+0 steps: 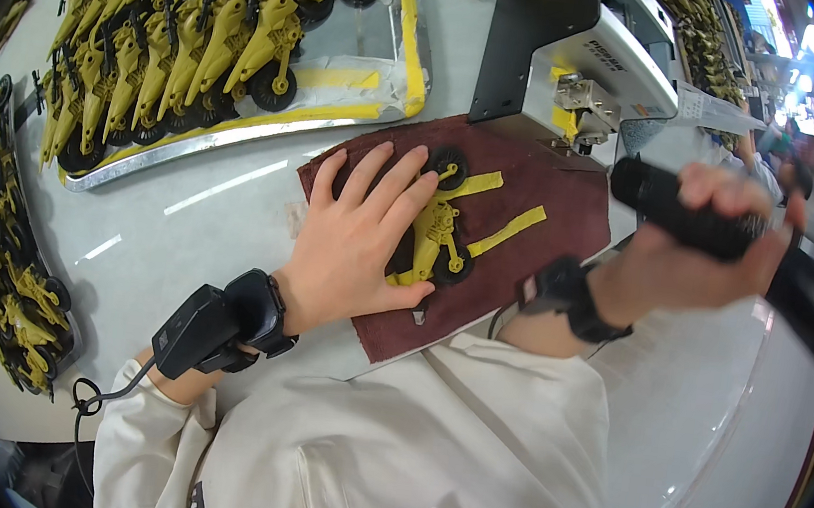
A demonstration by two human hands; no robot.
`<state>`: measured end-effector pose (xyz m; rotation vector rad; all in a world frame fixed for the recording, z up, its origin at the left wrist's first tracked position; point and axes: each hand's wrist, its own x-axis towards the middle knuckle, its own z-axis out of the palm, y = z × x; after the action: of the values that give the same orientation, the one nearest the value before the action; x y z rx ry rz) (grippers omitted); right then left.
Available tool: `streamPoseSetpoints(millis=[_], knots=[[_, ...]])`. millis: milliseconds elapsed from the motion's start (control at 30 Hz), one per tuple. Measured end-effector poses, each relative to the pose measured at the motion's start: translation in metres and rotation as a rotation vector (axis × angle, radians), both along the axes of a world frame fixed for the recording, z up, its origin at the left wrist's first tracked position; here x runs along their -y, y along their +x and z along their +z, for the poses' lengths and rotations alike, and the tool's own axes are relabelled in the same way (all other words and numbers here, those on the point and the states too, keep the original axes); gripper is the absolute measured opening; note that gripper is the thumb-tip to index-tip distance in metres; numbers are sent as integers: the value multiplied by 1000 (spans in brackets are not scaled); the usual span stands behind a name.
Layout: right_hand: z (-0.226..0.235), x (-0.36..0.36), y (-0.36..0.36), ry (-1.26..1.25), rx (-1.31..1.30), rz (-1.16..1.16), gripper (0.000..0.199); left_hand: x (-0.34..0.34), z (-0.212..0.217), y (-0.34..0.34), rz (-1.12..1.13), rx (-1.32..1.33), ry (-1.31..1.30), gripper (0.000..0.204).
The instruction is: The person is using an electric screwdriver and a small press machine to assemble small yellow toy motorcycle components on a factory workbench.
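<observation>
My left hand [364, 234] lies flat with fingers spread on a yellow plastic toy motorcycle frame [442, 226] with black wheels, pressing it onto a dark red cloth mat [544, 194]. My right hand [704, 243] is closed around the black handle of a power screwdriver [678, 210], held up to the right of the mat, away from the toy. Both wrists wear black strapped devices.
A metal tray [241, 125] edged with yellow tape holds several yellow toy motorcycles at the upper left. More of them lie in a pile [0, 258] at the far left. A grey and black machine [590, 54] stands behind the mat.
</observation>
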<state>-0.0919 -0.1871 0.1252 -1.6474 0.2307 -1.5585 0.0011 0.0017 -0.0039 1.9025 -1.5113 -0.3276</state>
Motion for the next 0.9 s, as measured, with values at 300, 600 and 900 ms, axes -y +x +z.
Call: streamPoseSetpoints(millis=[300,600,900], knots=[[-2,5,26,167,-143,28,35,-4,0,0,19,-1,-31,89],[-34,-76,7,176,-217,413,75,-3,-2,1,23,-33,-34,97],[-60,-70,31,127,-293,451,57,-5,-4,1,32,-48,-44,95]])
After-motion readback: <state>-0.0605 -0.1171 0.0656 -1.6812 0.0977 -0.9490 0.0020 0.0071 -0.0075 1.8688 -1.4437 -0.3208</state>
